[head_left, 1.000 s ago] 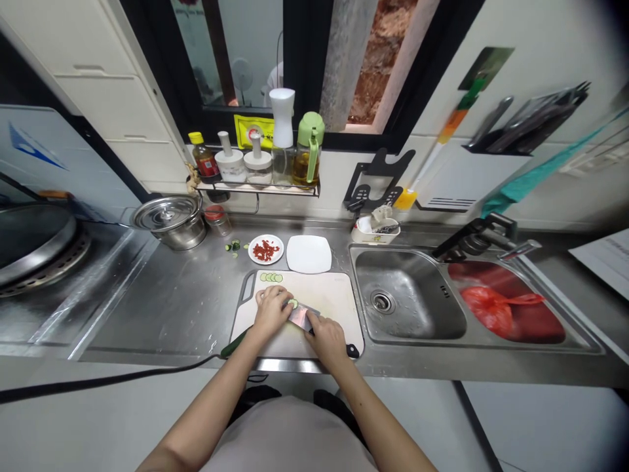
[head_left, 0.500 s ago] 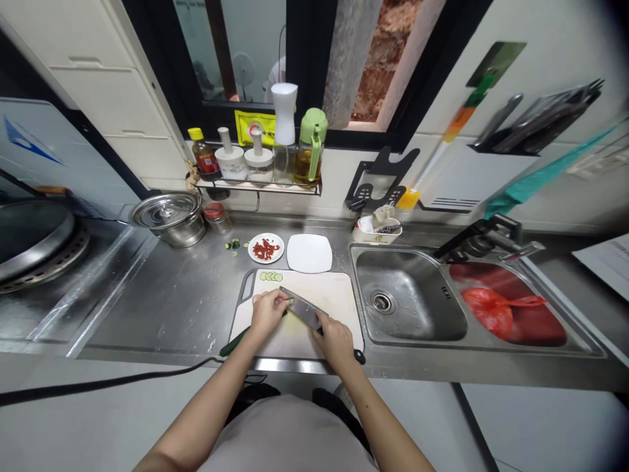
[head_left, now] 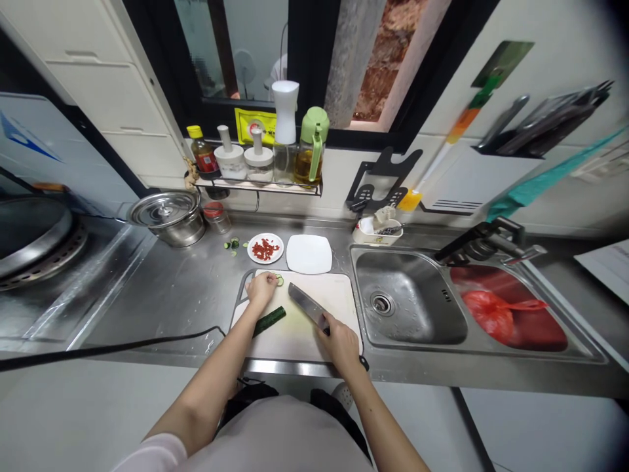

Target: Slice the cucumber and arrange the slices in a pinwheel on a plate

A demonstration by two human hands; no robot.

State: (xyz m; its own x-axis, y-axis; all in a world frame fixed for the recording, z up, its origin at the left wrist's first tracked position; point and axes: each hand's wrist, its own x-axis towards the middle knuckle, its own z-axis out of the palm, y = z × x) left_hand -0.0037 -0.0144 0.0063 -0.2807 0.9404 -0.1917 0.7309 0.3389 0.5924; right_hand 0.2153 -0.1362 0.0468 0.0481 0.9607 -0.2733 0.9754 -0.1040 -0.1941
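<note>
My right hand (head_left: 341, 342) is wrapped round the handle of a kitchen knife (head_left: 307, 305), its broad blade slanting up and left over the white cutting board (head_left: 319, 334). At the board's upper left, my left hand (head_left: 262, 290) has its fingers pinched at a cucumber slice (head_left: 280, 280). The fingers hide most of the slices there. A dark green length of cucumber (head_left: 270, 320) lies on the board beneath my left wrist, partly covered by the forearm. Between this cucumber and the knife blade there is a gap.
Behind the board stand a plate of chopped red pieces (head_left: 265, 261) and a white square plate (head_left: 309, 254). Green cucumber scraps (head_left: 234, 244) lie to their left. A double sink (head_left: 413, 295) adjoins on the right, with a red plastic bag (head_left: 491, 313). A lidded steel pot (head_left: 181, 231) stands left.
My left hand has left the cucumber by the blade and moved up and left to the slices. The knife has shifted slightly right, off the cucumber, still in my right hand.
</note>
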